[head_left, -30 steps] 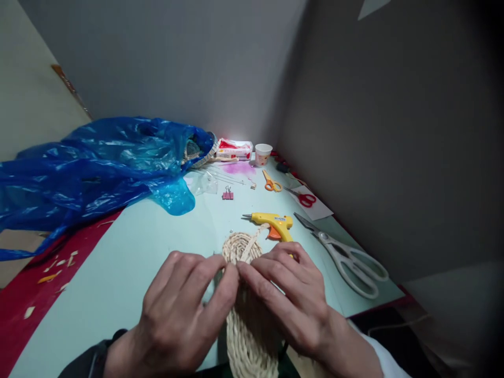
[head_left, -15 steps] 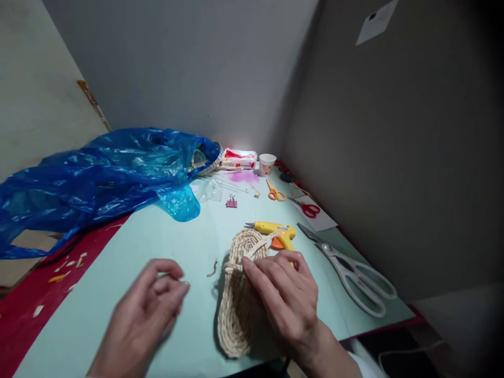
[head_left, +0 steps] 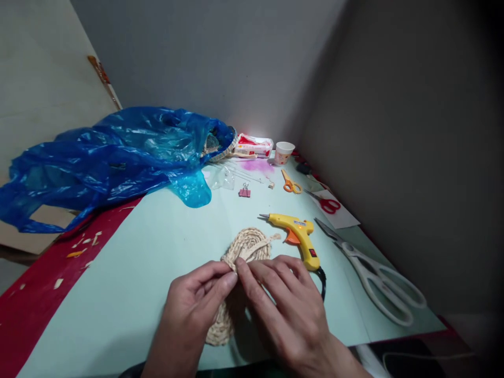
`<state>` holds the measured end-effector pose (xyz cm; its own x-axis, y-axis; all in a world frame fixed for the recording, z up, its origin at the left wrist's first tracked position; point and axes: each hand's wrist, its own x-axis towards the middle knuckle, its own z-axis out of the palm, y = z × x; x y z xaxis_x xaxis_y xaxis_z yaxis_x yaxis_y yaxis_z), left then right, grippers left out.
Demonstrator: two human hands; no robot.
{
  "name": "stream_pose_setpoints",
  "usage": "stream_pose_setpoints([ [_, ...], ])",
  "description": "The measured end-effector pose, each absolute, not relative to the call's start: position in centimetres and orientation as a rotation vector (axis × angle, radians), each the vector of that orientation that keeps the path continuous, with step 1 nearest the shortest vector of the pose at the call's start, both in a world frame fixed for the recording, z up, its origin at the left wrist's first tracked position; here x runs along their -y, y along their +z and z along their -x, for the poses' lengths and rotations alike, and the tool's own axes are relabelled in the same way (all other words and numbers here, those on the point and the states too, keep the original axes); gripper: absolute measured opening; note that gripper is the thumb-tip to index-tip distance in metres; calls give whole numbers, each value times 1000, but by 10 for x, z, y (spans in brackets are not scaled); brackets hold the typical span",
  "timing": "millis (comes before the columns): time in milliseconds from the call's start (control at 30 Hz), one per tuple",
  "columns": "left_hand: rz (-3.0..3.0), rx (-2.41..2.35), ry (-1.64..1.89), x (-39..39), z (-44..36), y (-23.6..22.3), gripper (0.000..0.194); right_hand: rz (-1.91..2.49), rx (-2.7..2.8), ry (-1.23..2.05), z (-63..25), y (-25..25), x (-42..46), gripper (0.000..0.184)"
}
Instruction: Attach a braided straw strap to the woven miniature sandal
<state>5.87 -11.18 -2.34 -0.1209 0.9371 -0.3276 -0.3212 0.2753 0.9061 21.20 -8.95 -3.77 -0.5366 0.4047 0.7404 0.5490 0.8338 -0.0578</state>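
A braided straw slipper (head_left: 249, 236) stands near the front of the table, its middle hidden by my hands. A pale flat braided strip (head_left: 260, 245) lies across its upper end, its tip reaching to the right. My left hand (head_left: 191, 307) is closed, thumb and forefinger pinching the slipper's woven band at its left side. My right hand (head_left: 289, 310) rests over the slipper, with thumb and fingertips pressed on the same band beside the left thumb. To the right of the slipper lies a yellow glue gun (head_left: 302, 232) with an orange trigger.
Large white-handled scissors (head_left: 366, 268) lie at the right. Farther back are red scissors (head_left: 329, 206), orange scissors (head_left: 291, 185), a binder clip (head_left: 244, 192), a paper cup (head_left: 284, 153) and a red-and-white packet (head_left: 255, 146). A blue plastic bag (head_left: 118, 152) spreads over the back left.
My left hand has moved right and now pinches the slipper's band beside my right hand. The slipper is tilted a little differently. The view has shifted, showing more of the glue gun.
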Motion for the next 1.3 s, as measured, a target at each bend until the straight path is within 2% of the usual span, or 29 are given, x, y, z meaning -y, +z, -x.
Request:
stream_pose_setpoints([
  [200, -671, -1216, 1115, 109, -52, -18, 16, 717, 2215, 109, -227, -41, 87, 43],
  [300, -734, -1233, 1038, 106, -48, -16, 16, 810, 2191, 58, -234, -40, 83, 38],
  [433, -796, -1240, 948, 104, -46, -16, 21, 683, 2240, 36, -240, -32, 77, 29],
  [633, -872, -1288, 915, 106, -46, -13, 25, 634, 2370, 238, -244, -23, 75, 32],
  [900, -1065, -1397, 998, 112, -49, -19, 15, 685, 2469, 412, -246, -17, 79, 42],
  [1067, -1194, -1641, 1002, 116, -53, -20, 16, 676, 2504, 541, -248, 0, 76, 31],
  [1300, -1295, -1756, 1071, 119, -60, -20, 17, 637, 2659, 509, -253, 18, 68, 21],
])
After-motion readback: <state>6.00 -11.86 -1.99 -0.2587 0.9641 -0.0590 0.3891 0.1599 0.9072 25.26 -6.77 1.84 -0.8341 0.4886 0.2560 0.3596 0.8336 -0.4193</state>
